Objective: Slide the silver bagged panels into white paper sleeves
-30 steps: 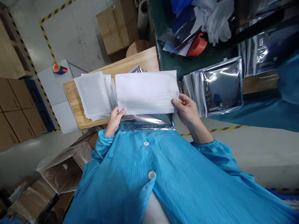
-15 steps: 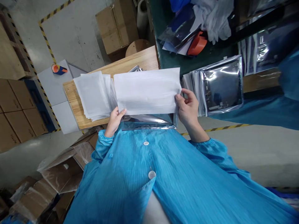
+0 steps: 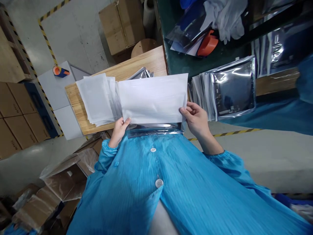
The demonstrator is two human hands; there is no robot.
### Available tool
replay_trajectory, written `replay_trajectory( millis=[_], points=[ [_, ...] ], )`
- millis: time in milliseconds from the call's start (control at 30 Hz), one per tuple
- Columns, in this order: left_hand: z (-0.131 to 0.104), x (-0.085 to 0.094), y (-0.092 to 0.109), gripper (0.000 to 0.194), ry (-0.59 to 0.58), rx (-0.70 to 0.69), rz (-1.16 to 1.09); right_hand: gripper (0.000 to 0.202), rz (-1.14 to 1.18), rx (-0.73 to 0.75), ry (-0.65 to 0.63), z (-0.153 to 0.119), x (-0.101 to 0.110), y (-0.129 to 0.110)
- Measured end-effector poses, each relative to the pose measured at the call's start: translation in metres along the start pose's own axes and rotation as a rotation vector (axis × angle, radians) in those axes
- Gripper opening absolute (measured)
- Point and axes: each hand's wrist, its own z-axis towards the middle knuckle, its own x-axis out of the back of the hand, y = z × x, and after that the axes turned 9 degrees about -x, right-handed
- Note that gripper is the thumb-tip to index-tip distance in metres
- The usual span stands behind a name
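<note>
A white foam sleeve [image 3: 154, 98] is stretched between my two hands in front of my body. My left hand [image 3: 119, 131] pinches its lower left corner, thumb on top. My right hand [image 3: 197, 119] grips its right edge between thumb and fingers. Beneath the sleeve, a shiny silver antistatic bag [image 3: 156, 129] sticks out along the near side. To the left, a stack of white sleeves [image 3: 96, 98] lies on the wooden board [image 3: 75, 107]. More silver bags [image 3: 140, 73] show beyond the held sleeve.
At right, a row of bagged panels [image 3: 233, 88] leans beside white sleeves. An orange tape dispenser [image 3: 207, 43] and white gloves [image 3: 228, 19] lie on the green surface [image 3: 174, 62]. A person's blue sleeve [image 3: 276, 116] reaches in at right. Cartons [image 3: 122, 27] stand on the floor.
The held white sleeve has moved slightly toward my body, covering more of the near silver bag and exposing more bags beyond it. My right hand has shifted a little down its right edge.
</note>
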Motion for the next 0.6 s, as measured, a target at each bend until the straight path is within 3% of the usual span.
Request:
replay_trajectory(
  millis=[200,300,433,600],
  points=[
    [-0.025,0.001,-0.021,0.076,0.010,0.073,0.045,0.063,-0.018,-0.033,-0.017,-0.011,0.006,0.009],
    [-0.041,0.000,-0.026,0.078,-0.041,0.127,0.087,0.064,-0.023,-0.089,-0.023,-0.021,0.012,0.012],
    [-0.067,0.000,-0.017,0.069,-0.098,0.182,0.130,0.065,-0.033,-0.199,-0.012,-0.048,0.022,0.012],
    [-0.103,-0.001,-0.003,0.051,-0.030,0.188,0.176,0.055,-0.062,-0.299,-0.022,-0.094,0.032,0.004]
  ],
)
